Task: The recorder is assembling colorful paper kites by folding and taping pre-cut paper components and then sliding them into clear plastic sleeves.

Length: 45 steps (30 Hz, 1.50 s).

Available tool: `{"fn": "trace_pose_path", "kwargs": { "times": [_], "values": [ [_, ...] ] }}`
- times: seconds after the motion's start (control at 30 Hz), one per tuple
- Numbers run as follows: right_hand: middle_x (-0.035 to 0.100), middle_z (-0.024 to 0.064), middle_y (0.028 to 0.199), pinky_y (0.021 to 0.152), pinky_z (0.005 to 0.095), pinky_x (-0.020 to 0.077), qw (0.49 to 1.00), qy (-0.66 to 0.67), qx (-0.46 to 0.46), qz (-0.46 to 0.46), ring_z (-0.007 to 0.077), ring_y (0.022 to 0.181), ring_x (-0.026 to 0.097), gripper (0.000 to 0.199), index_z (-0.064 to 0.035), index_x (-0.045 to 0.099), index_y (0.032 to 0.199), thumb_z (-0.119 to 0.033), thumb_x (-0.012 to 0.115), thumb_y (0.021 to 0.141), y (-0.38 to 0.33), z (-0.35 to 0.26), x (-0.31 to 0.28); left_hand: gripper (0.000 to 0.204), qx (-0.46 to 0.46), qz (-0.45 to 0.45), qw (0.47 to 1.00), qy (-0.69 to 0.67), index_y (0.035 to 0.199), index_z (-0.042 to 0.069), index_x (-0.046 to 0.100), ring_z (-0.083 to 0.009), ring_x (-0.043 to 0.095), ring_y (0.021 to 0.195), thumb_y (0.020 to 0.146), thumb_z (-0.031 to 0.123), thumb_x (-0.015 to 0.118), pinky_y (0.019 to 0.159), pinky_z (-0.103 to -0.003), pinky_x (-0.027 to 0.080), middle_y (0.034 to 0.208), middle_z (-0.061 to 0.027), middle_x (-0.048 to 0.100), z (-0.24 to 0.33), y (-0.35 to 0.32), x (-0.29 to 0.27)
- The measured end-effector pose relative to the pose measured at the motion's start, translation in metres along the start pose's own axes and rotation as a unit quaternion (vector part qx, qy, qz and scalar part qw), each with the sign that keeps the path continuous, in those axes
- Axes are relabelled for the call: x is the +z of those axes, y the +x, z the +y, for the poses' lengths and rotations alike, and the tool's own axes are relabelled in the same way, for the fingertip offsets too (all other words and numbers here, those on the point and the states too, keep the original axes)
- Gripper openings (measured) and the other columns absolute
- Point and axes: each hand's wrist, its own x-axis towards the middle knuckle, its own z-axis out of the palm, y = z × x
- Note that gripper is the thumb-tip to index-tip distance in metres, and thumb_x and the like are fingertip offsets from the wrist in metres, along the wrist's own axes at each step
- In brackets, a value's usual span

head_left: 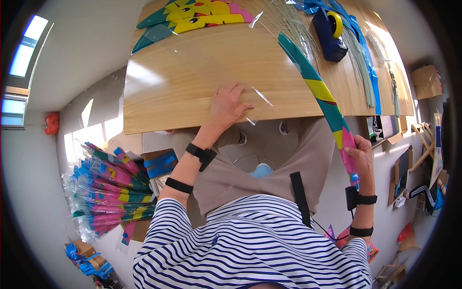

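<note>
In my right hand [360,156], the fingers are closed round the lower end of a long, narrow folded fabric piece [323,98], printed teal, yellow and pink like a rolled kite. Its teal tip reaches up and left over the table. My left hand [228,107] lies near the table's front edge, palm down, fingers stretched and thumb apart. Glints of clear plastic film [261,95] show beside its fingertips; how far the film runs under the hand I cannot tell. Flat printed fabric pieces [202,21], teal and yellow with cartoon faces, are stacked at the far left of the wooden table [187,82].
A blue tape dispenser [329,38] with yellow tape stands at the far right, beside thin pale rods [358,72] and blue strips [368,62]. Left of me, many bagged folded pieces [113,192] are piled near a cardboard box [161,161]. More boxes [426,82] stand right.
</note>
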Motion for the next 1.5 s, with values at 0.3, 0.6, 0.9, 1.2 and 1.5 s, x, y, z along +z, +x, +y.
{"fn": "trace_pose_path", "kwargs": {
  "times": [0.3,0.6,0.9,1.2,1.5],
  "values": [
    [0.054,-0.0012,0.071,0.060,0.0250,0.0427,0.998,-0.061,0.018,-0.019,0.0072,0.067,0.050,0.011,0.0018,0.061,0.081,-0.001,0.069,0.074,-0.024,0.001,-0.021,0.050,-0.006,0.063,0.994,0.091,0.115,0.004,0.066,-0.0359,0.056,0.124,0.071,0.021,0.083,0.101,-0.051,0.044,0.128,-0.0183,0.062,-0.008,0.033,0.002],
    [0.058,0.0006,0.073,0.066,0.0276,0.0445,0.979,-0.156,0.118,-0.058,0.0123,0.069,0.054,0.020,0.0011,0.064,0.082,-0.007,0.071,0.065,-0.081,0.008,-0.083,0.030,-0.019,0.054,0.995,0.082,0.092,0.004,0.063,-0.0386,0.063,0.095,0.069,0.013,0.081,0.079,-0.049,0.054,0.094,-0.0178,0.065,0.039,0.019,0.017],
    [0.052,0.0027,0.067,0.059,0.0304,0.0422,0.971,-0.210,0.102,-0.059,0.0137,0.064,0.051,0.022,0.0042,0.063,0.080,-0.005,0.073,0.063,-0.100,0.015,-0.097,0.025,-0.044,0.016,0.993,0.110,0.100,0.004,0.065,-0.0388,0.065,0.094,0.076,0.011,0.070,0.079,-0.049,0.053,0.095,-0.0172,0.068,0.051,0.022,0.025],
    [0.052,0.0017,0.068,0.060,0.0296,0.0421,0.967,-0.225,0.100,-0.062,0.0128,0.066,0.051,0.023,0.0032,0.061,0.079,-0.008,0.072,0.062,-0.095,-0.001,-0.084,0.018,-0.065,0.031,0.990,0.118,0.096,0.005,0.063,-0.0403,0.068,0.084,0.079,0.006,0.064,0.071,-0.051,0.053,0.088,-0.0184,0.069,0.049,0.030,0.034],
    [0.053,0.0012,0.069,0.061,0.0294,0.0426,0.971,-0.206,0.104,-0.058,0.0124,0.067,0.052,0.021,0.0031,0.061,0.079,-0.006,0.072,0.063,-0.094,0.005,-0.081,0.017,-0.075,0.056,0.995,0.017,0.096,0.004,0.062,-0.0405,0.067,0.080,0.079,0.007,0.064,0.068,-0.050,0.052,0.085,-0.0180,0.068,0.044,0.022,0.032]
  ]
}}
